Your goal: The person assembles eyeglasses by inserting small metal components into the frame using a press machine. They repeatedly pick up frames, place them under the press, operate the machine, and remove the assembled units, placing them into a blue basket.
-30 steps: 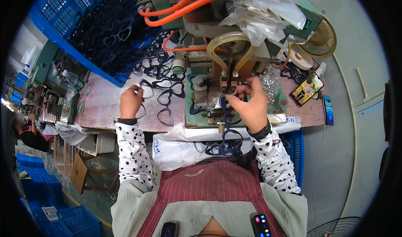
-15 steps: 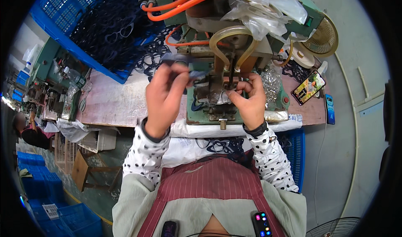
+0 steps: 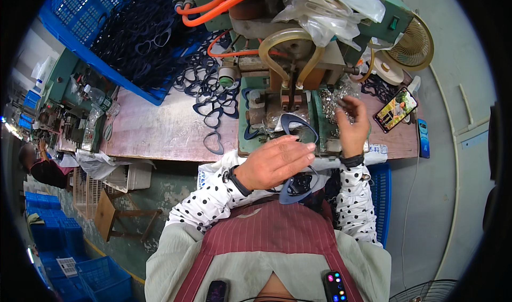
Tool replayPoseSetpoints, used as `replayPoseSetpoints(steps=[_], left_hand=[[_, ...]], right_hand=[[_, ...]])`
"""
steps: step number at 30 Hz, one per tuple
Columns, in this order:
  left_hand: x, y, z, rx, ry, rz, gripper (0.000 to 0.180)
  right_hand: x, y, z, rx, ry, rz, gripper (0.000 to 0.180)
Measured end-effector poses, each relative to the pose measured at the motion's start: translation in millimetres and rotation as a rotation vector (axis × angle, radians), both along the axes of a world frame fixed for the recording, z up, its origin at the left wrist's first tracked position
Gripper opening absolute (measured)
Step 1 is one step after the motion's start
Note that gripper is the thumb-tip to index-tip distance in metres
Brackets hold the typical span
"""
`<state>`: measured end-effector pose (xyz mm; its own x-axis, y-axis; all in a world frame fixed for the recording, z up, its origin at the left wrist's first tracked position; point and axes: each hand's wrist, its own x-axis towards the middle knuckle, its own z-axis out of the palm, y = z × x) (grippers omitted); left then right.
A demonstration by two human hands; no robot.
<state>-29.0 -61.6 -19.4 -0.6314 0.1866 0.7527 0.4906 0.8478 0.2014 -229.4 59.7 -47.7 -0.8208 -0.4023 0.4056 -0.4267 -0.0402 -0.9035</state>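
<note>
My left hand is closed on a dark blue eyeglass frame with pointed, heart-like rims. It holds the frame tilted before the green bench press, one rim above the hand and the other below, over my lap. My right hand is at the right of the press, over a heap of small shiny metal parts. Its thumb and fingers are drawn together; what they pinch is too small to make out. Two stiff tubes curve down to the press head.
More dark frames lie on the table left of the press. A blue crate full of them stands behind. A phone, a blue packet and a fan are at the right. A person sits far left.
My left hand has come from the left of the press to its front, bringing the frame. My right hand has left the press head and moved right to the metal parts.
</note>
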Motion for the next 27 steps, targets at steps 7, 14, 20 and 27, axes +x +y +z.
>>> replayPoseSetpoints(steps=[7, 14, 20, 27], left_hand=[[0, 1, -3, -0.003, 0.019, 0.042, 0.035], [1, 2, -1, -0.028, 0.024, 0.043, 0.035], [13, 3, 0, -0.028, 0.018, 0.114, 0.033], [62, -90, -85, 0.145, -0.327, 0.901, 0.028]], right_hand=[[-54, 40, -62, 0.387, 0.176, -0.227, 0.023], [-29, 25, -57, 0.784, 0.568, -0.301, 0.016], [-43, 27, -71, 0.447, 0.398, -0.209, 0.014], [-37, 25, -68, 0.326, 0.383, -0.302, 0.01]])
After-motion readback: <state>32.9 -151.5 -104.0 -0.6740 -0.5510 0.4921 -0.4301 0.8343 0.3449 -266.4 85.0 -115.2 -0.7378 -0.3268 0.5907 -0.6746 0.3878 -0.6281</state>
